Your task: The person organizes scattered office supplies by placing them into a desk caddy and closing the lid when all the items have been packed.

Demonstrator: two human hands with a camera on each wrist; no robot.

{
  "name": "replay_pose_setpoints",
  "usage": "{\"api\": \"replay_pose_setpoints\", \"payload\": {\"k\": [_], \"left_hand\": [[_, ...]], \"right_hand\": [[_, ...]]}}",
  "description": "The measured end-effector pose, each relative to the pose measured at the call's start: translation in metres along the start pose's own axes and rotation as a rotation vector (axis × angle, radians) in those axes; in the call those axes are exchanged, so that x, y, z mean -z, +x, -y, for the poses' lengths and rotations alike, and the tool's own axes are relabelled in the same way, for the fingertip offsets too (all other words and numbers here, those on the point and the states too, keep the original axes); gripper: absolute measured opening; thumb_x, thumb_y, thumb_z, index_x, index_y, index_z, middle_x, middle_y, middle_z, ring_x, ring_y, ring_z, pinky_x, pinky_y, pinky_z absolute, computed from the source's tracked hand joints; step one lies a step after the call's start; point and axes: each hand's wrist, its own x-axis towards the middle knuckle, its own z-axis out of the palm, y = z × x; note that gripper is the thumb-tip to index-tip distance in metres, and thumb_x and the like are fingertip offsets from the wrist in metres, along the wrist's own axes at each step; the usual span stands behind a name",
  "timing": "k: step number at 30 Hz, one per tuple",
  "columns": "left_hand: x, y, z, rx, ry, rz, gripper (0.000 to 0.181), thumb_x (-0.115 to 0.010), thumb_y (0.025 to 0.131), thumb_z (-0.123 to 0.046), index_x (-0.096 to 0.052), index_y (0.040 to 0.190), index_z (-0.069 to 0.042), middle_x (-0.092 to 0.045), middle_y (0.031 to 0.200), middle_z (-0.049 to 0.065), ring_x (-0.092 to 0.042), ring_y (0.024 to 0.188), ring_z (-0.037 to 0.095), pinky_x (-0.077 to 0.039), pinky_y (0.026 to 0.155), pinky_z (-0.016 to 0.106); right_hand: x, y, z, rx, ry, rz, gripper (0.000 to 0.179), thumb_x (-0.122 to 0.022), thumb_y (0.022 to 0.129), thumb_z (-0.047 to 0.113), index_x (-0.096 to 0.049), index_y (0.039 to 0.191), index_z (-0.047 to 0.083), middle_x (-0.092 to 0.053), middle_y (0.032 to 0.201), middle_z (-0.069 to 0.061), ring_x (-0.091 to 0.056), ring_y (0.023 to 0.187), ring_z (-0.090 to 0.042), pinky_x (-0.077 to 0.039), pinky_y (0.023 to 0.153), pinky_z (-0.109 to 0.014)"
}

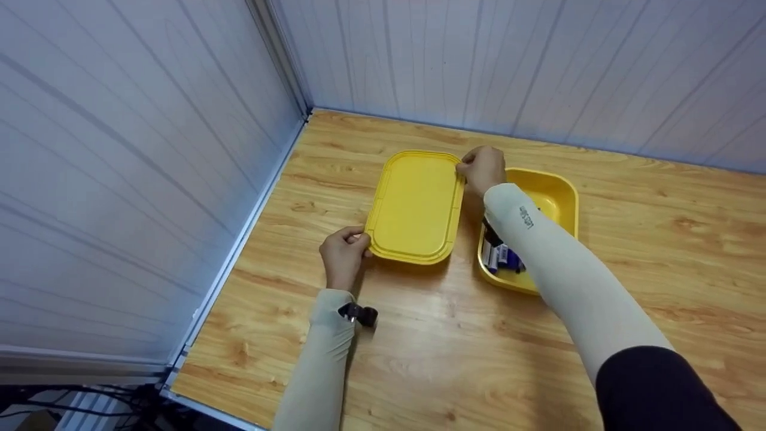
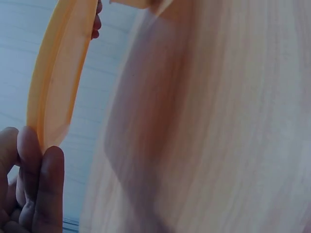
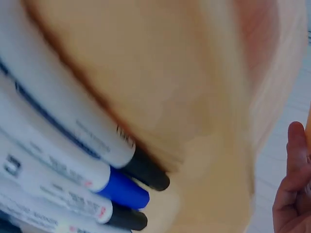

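Observation:
A flat yellow lid with rounded corners is held above the table by both hands. My left hand pinches its near left corner; in the left wrist view the fingers press against the lid's edge. At the far right corner my right hand grips the rim, close beside the yellow box. Several markers lie in that box, partly hidden by the right forearm. Up close in the right wrist view, the white markers show black and blue caps.
The wood-patterned table meets a pale panel wall on the left and another panel at the back. Dark cables hang past the table's near left corner. A black wrist camera sits on the left wrist.

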Motion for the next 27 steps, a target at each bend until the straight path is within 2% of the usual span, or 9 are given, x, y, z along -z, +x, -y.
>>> {"api": "replay_pose_setpoints", "payload": {"k": [4, 8, 11, 13, 15, 18, 21, 24, 27], "left_hand": [[0.004, 0.002, -0.005, -0.081, 0.038, 0.032, 0.018, -0.063, 0.077, -0.005, -0.07, 0.093, -0.011, -0.057, 0.063, 0.009, -0.06, 0.054, 0.033, -0.051, 0.05, 0.038], [0.003, 0.003, -0.011, -0.226, 0.236, 0.046, 0.021, -0.062, 0.081, -0.009, -0.069, 0.101, -0.013, -0.057, 0.064, 0.002, -0.057, 0.051, 0.019, -0.048, 0.048, 0.028], [-0.002, 0.003, -0.019, -0.424, 0.406, -0.021, 0.02, -0.064, 0.081, -0.011, -0.069, 0.101, -0.011, -0.054, 0.069, -0.001, -0.052, 0.057, 0.011, -0.044, 0.051, 0.024], [-0.008, 0.0, -0.026, -0.599, 0.492, -0.078, 0.02, -0.065, 0.081, -0.014, -0.07, 0.1, -0.009, -0.052, 0.074, 0.0, -0.051, 0.065, 0.011, -0.044, 0.056, 0.023], [-0.016, -0.006, -0.035, -0.768, 0.535, -0.091, 0.023, -0.067, 0.08, -0.018, -0.069, 0.102, -0.009, -0.051, 0.08, 0.002, -0.051, 0.071, 0.013, -0.044, 0.06, 0.023], [-0.031, -0.021, -0.046, -1.018, 0.608, -0.02, 0.032, -0.069, 0.079, -0.027, -0.067, 0.107, -0.013, -0.052, 0.088, 0.003, -0.049, 0.076, 0.016, -0.043, 0.063, 0.025], [-0.049, -0.036, -0.051, -1.215, 0.687, 0.117, 0.041, -0.069, 0.078, -0.036, -0.063, 0.114, -0.017, -0.053, 0.093, 0.004, -0.05, 0.079, 0.017, -0.042, 0.066, 0.027], [-0.063, -0.045, -0.048, -1.334, 0.788, 0.208, 0.039, -0.066, 0.081, -0.028, -0.06, 0.119, -0.019, -0.053, 0.095, 0.004, -0.049, 0.078, 0.018, -0.04, 0.065, 0.027], [-0.07, -0.046, -0.041, -1.393, 0.874, 0.233, 0.038, -0.059, 0.084, -0.009, -0.059, 0.121, -0.021, -0.052, 0.094, 0.003, -0.047, 0.078, 0.018, -0.039, 0.065, 0.027]], "right_hand": [[0.001, 0.002, -0.001, -0.033, 0.084, -0.012, 0.011, -0.063, 0.08, 0.011, -0.072, 0.085, 0.008, -0.065, 0.085, -0.006, -0.059, 0.075, -0.018, -0.048, 0.066, -0.031], [0.005, 0.0, -0.004, -0.071, 0.129, 0.004, 0.011, -0.062, 0.081, 0.011, -0.072, 0.087, 0.007, -0.065, 0.086, -0.007, -0.059, 0.073, -0.02, -0.049, 0.066, -0.031], [0.008, 0.001, -0.006, -0.09, 0.157, 0.005, 0.011, -0.063, 0.082, 0.011, -0.071, 0.087, 0.007, -0.064, 0.086, -0.007, -0.059, 0.073, -0.021, -0.049, 0.066, -0.031], [0.01, 0.003, -0.006, -0.093, 0.171, 0.0, 0.011, -0.062, 0.082, 0.012, -0.071, 0.087, 0.006, -0.064, 0.087, -0.008, -0.059, 0.073, -0.022, -0.049, 0.066, -0.031], [0.012, 0.005, -0.005, -0.099, 0.179, -0.008, 0.011, -0.063, 0.082, 0.012, -0.07, 0.088, 0.006, -0.063, 0.087, -0.008, -0.06, 0.074, -0.023, -0.049, 0.065, -0.03], [0.016, 0.008, -0.005, -0.105, 0.18, -0.016, 0.012, -0.062, 0.082, 0.013, -0.069, 0.089, 0.007, -0.063, 0.088, -0.008, -0.06, 0.075, -0.024, -0.049, 0.066, -0.03], [0.02, 0.01, -0.005, -0.112, 0.18, -0.036, 0.01, -0.063, 0.082, 0.013, -0.069, 0.088, 0.008, -0.063, 0.087, -0.007, -0.059, 0.076, -0.022, -0.048, 0.067, -0.03], [0.023, 0.011, -0.006, -0.11, 0.18, -0.055, 0.01, -0.063, 0.082, 0.013, -0.07, 0.085, 0.007, -0.064, 0.085, -0.007, -0.059, 0.077, -0.022, -0.047, 0.068, -0.029], [0.024, 0.012, -0.008, -0.102, 0.176, -0.067, 0.009, -0.063, 0.081, 0.013, -0.07, 0.084, 0.007, -0.064, 0.084, -0.007, -0.06, 0.075, -0.023, -0.048, 0.066, -0.029]]}}
